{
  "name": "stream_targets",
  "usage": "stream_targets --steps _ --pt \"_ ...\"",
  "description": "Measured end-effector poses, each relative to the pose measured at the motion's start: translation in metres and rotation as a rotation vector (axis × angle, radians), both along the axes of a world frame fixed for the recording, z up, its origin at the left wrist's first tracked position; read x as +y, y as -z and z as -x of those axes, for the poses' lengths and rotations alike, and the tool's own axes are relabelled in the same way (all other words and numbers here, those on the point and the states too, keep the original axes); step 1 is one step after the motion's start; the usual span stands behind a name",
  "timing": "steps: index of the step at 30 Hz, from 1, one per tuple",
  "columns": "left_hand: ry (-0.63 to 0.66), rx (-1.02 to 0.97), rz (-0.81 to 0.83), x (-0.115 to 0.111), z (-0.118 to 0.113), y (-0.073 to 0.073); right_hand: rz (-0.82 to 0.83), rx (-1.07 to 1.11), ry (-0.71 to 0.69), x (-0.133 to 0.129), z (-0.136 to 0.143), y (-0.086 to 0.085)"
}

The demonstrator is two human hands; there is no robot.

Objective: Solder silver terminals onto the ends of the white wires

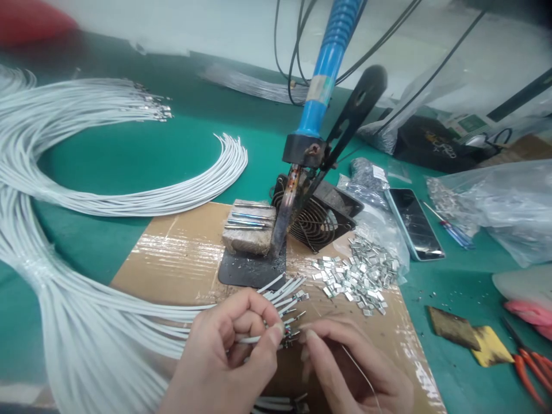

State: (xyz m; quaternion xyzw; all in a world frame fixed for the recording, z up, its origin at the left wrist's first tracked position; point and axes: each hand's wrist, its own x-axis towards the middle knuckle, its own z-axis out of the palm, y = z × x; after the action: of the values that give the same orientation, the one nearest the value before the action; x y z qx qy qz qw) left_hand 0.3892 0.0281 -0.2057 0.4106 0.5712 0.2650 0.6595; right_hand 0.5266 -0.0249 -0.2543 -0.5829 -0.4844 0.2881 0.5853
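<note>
My left hand (235,351) is closed, pinching a white cable (249,340) between thumb and forefinger close to its end. Small metal parts and bared tips show at the ends of the neighbouring white cables (287,293). My right hand (345,362) is closed too, its thumb and forefinger pressed together right beside the held cable's tip. A thin silvery wire (360,371) runs through the right hand; its tip is too small to make out. Beyond both hands, a blue-handled soldering iron (321,98) stands tip down in a holder against a grey block (248,238).
Loose metal connectors (362,276) lie heaped on the cardboard (172,247). Behind them are a small black fan (319,221) and a phone (416,224). Cable bundles (86,155) fill the left. Orange-handled pliers (532,368) and a yellow sponge (491,347) lie right.
</note>
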Motion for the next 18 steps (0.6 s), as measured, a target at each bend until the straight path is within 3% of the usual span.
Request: stream_targets --steps 5,13,18 --pt "0.038 -0.01 0.013 -0.002 0.001 0.002 0.051 -0.078 -0.073 0.002 0.004 -0.004" --pt "0.113 -0.058 0.086 -0.006 0.007 0.005 -0.001 -0.193 -0.161 0.005 0.014 -0.002" --pt "0.146 -0.127 0.116 -0.006 0.008 0.01 0.023 -0.288 -0.11 0.001 -0.011 -0.001"
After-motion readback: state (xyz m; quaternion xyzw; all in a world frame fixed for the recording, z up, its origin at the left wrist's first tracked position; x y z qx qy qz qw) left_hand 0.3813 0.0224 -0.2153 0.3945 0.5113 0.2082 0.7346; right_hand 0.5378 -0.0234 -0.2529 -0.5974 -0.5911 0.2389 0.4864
